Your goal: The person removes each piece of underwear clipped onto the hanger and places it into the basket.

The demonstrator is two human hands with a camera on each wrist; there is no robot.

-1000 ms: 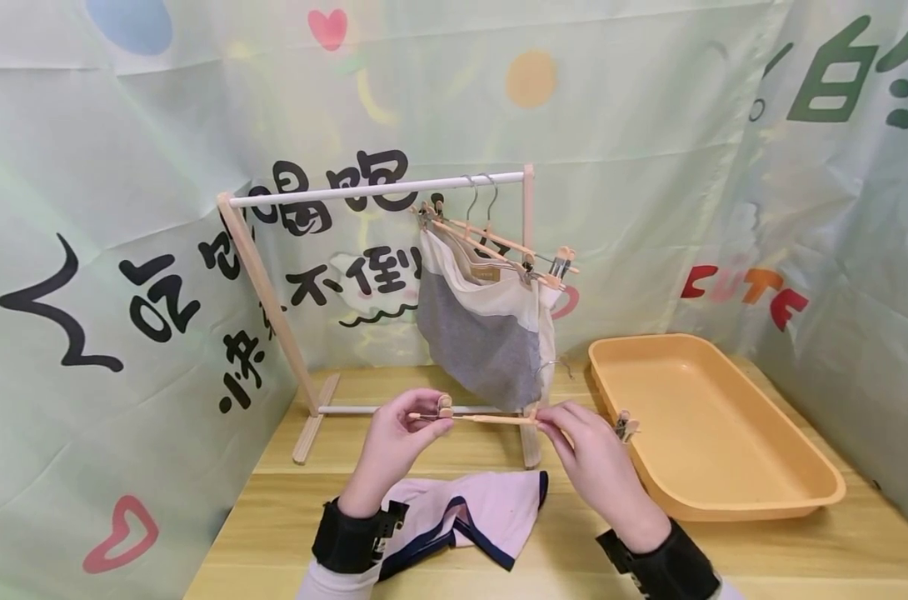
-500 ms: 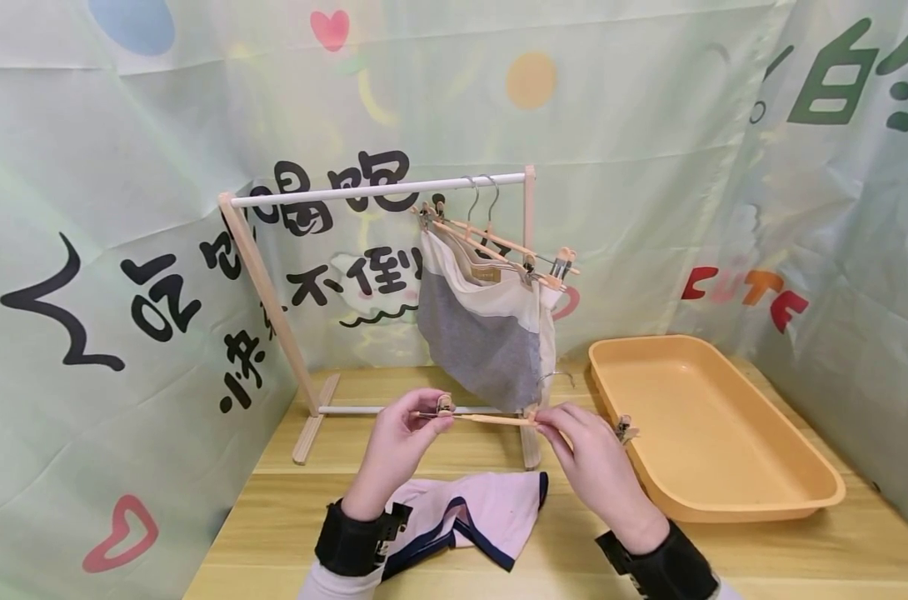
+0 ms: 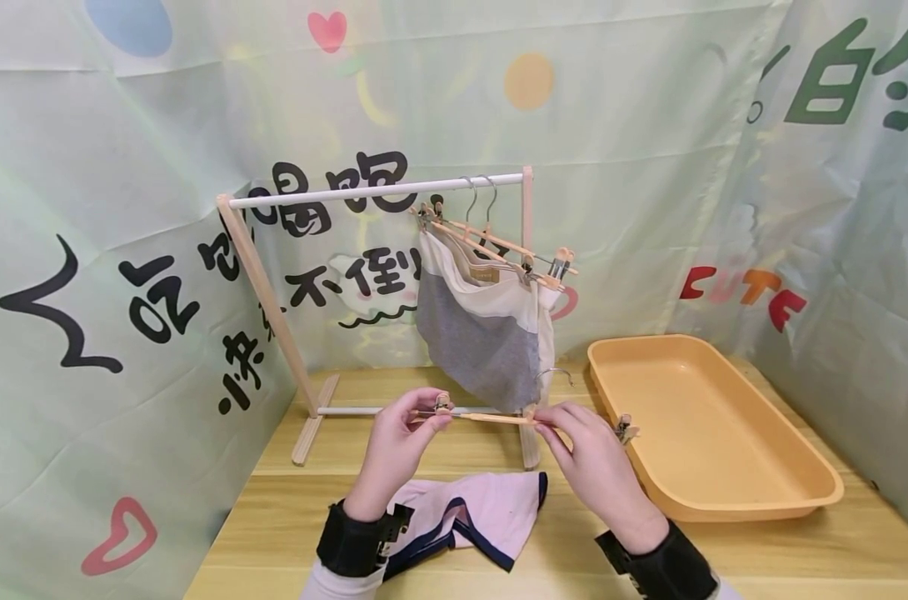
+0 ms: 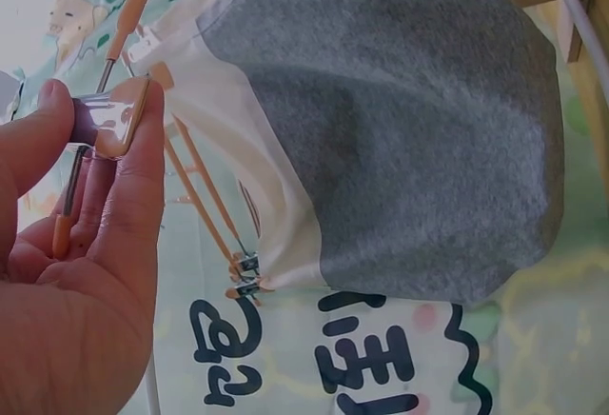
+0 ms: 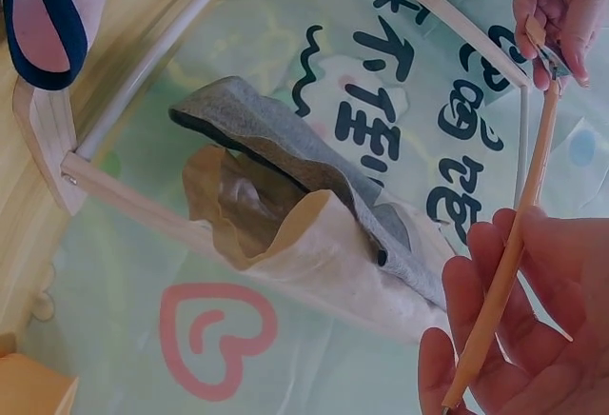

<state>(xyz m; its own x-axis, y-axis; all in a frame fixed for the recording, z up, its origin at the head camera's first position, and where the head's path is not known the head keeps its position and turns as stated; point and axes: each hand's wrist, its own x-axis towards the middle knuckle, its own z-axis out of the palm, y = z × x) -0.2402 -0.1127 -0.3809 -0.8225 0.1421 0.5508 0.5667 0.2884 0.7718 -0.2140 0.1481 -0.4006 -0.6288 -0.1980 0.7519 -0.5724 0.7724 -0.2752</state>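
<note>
A clip hanger [image 3: 495,419] with an orange bar and a metal hook is held level over the table, in front of the rack. My left hand [image 3: 392,442] pinches the clip [image 4: 112,120] at its left end between thumb and fingers. Near the middle, below the hook, my right hand [image 3: 595,454] grips the bar [image 5: 504,282]. The other clip [image 3: 625,428] shows beyond the right hand, overlapping the tray's edge in the head view. Below the hands lies a pink garment [image 3: 499,504] with navy trim, partly behind the left wrist.
A small rack [image 3: 270,308] with a white top rail [image 3: 379,190] stands behind the hands. Grey-and-cream shorts [image 3: 476,337] hang at its right on clip hangers. An orange tray [image 3: 724,433] sits on the table at right. Printed curtains [image 3: 619,208] enclose the table.
</note>
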